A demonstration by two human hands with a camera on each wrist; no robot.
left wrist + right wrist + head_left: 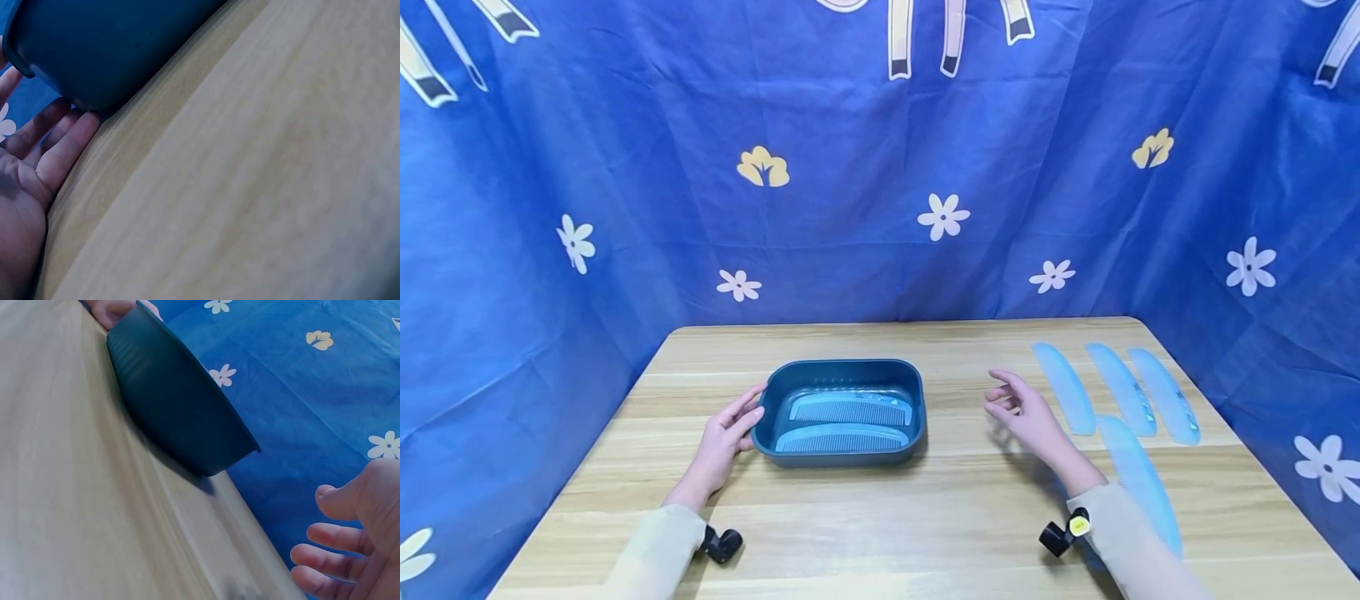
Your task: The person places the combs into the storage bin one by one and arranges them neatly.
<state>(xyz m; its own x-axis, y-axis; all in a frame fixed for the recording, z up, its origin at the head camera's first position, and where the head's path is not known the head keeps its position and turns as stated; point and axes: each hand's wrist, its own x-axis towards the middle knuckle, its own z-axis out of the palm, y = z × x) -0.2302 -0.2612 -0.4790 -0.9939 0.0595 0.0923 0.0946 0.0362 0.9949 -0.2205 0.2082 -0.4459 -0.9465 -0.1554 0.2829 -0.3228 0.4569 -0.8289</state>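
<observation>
A dark blue rectangular basin (838,459) stands on the table with two light blue combs inside, a rear comb (850,409) and a front comb (841,438). My left hand (724,442) rests against the basin's left end, its fairly straight fingers touching the outer wall in the left wrist view. Right of the basin, my right hand (1026,421) hovers over the table with loosely bent fingers and nothing in them. The right wrist view shows this same hand (356,544) apart from the basin.
Several more light blue combs lie at the table's right side: a left one (1066,389), a middle one (1122,389), a right one (1165,396) and a nearer one (1142,479), partly behind my right forearm. A blue patterned curtain (850,233) surrounds the wooden table (880,533).
</observation>
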